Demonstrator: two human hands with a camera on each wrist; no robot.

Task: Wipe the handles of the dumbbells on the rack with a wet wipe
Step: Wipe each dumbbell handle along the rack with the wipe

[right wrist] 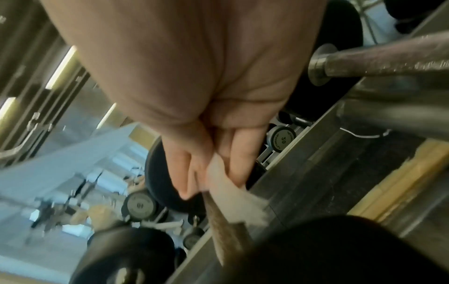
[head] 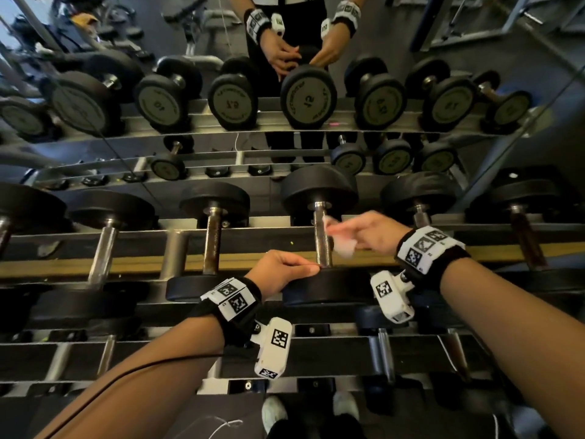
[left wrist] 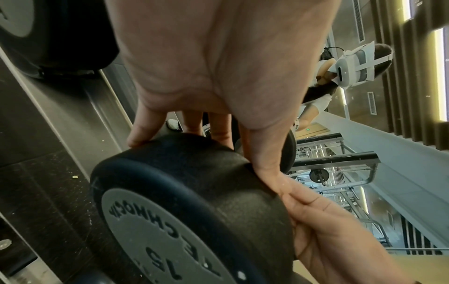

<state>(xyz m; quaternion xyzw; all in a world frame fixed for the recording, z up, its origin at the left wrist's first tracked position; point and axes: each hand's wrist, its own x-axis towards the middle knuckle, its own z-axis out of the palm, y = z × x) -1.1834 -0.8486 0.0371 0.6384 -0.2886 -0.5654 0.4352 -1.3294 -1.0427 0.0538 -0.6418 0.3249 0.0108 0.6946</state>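
Note:
A black dumbbell marked 15 lies on the rack's top tier, its steel handle (head: 323, 239) pointing away from me. My left hand (head: 285, 267) grips its near head (head: 329, 286). In the left wrist view the fingers (left wrist: 138, 138) and thumb curl over that head (left wrist: 194, 192). My right hand (head: 364, 229) pinches a white wet wipe (head: 340, 239) and holds it against the right side of the handle, about halfway along. The right wrist view, blurred, shows the right hand (right wrist: 213, 178) pressing the wipe (right wrist: 233, 196) onto the handle (right wrist: 223, 230).
Other dumbbells lie close on both sides, one with a rusty handle (head: 212, 242) to the left and another (head: 525, 239) to the right. A mirror (head: 285, 90) behind the rack reflects the row and my hands. A lower tier (head: 380, 353) holds smaller dumbbells.

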